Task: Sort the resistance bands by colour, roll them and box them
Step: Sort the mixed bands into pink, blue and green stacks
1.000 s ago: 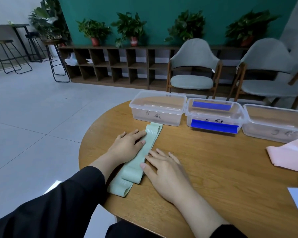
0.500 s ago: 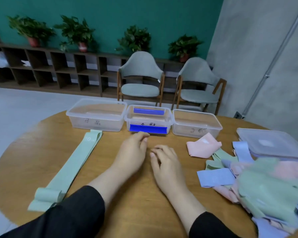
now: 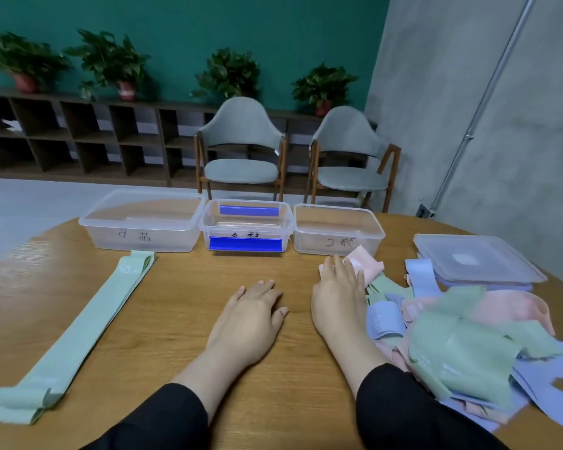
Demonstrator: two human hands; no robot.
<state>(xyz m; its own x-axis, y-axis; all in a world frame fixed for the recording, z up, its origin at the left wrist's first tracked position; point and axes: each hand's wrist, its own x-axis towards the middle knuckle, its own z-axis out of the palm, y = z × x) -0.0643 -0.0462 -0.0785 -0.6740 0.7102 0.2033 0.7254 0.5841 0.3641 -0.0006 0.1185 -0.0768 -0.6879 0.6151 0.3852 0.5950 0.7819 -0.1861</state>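
On the round table [image 3: 182, 323] | left hand [image 3: 252, 315]: flat, fingers straight, holding nothing | green band [image 3: 88, 323]: stretched out well to its left | right hand [image 3: 340, 298]: fingers extended, touching pink band [image 3: 366, 266] beside mixed pile [image 3: 468, 345] | three clear boxes [image 3: 143, 222] beyond.

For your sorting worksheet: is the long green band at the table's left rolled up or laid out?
Laid out: the green band lies flat along the table, unrolled.

Left hand [image 3: 252, 315] and right hand [image 3: 338, 295] lie flat, fingers straight.
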